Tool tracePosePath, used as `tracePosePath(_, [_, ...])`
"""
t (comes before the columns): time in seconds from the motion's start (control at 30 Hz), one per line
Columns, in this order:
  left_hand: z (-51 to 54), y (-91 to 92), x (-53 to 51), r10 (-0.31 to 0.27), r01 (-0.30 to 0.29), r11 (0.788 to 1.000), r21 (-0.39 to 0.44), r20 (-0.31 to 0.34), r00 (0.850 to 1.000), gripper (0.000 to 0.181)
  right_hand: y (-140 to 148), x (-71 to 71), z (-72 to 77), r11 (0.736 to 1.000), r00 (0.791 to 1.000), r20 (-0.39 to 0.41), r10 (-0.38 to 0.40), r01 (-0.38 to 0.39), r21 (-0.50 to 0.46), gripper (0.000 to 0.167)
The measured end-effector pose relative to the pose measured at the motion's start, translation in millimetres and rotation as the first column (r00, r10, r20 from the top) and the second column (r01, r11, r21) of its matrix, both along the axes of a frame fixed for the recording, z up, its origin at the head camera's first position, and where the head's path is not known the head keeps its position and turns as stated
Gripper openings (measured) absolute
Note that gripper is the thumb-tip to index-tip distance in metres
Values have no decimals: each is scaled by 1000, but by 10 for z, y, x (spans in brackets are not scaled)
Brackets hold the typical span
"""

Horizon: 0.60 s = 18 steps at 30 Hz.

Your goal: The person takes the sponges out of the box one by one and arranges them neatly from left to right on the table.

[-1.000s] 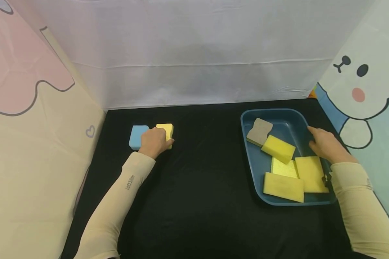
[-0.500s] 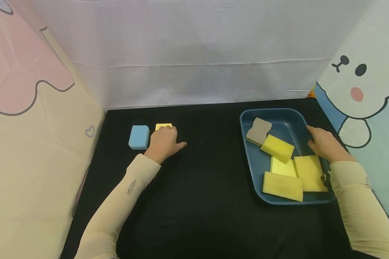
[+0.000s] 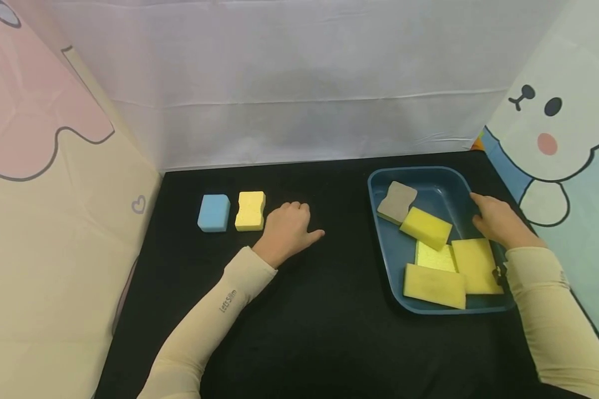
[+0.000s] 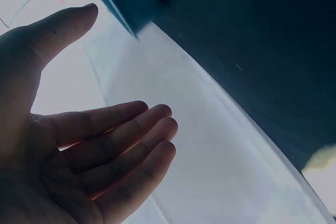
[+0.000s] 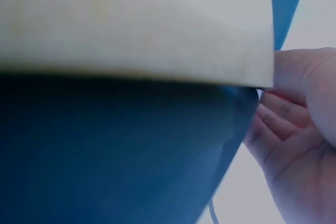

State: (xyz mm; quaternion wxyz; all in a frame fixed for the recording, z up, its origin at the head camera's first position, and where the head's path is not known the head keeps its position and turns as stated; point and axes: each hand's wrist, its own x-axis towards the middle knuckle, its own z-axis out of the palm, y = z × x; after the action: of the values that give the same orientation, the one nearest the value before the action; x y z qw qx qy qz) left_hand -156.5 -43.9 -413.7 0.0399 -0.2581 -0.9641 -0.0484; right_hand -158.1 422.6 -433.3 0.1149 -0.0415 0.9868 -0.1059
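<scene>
Black bench up front. Flat rectangular yellow sponge at near end of rounded blue tray; right hand pinching its right rim. Over to left hand: fingers loosely extended, thumb out, palm bare, just right of waisted yellow sponge. Blue block sponge beside that, small gap between. Grey-topped sponge toward tray's far left. White cloth hangs behind.

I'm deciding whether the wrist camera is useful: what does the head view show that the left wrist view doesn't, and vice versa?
Only head: the light-blue rectangular sponge and grey-topped notched sponge.
Only left wrist: the palm side of the bare left hand.
Both: that hand, the dark-blue plastic tray, only partly in the wrist view, and the black tabletop.
</scene>
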Motion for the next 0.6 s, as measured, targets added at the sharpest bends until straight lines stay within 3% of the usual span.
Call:
tracePosePath(0.17, [-19,313,94,-68,68,997,28,8,998,55,6,-4,-2,1000,1000,7,2,-2,-6,61])
tracePosePath(0.3, [-51,575,186,-134,135,991,11,-32,990,56,-2,6,-13,1000,1000,4,-5,5,-7,61])
tracePosePath(0.47, [-84,865,313,-211,209,977,-26,-109,971,56,-10,12,-11,1000,1000,-10,-2,2,-10,60])
tracePosePath(0.6, [-114,1077,428,-282,275,959,-66,-149,948,55,-11,12,1,1000,1000,-17,-1,0,-9,60])
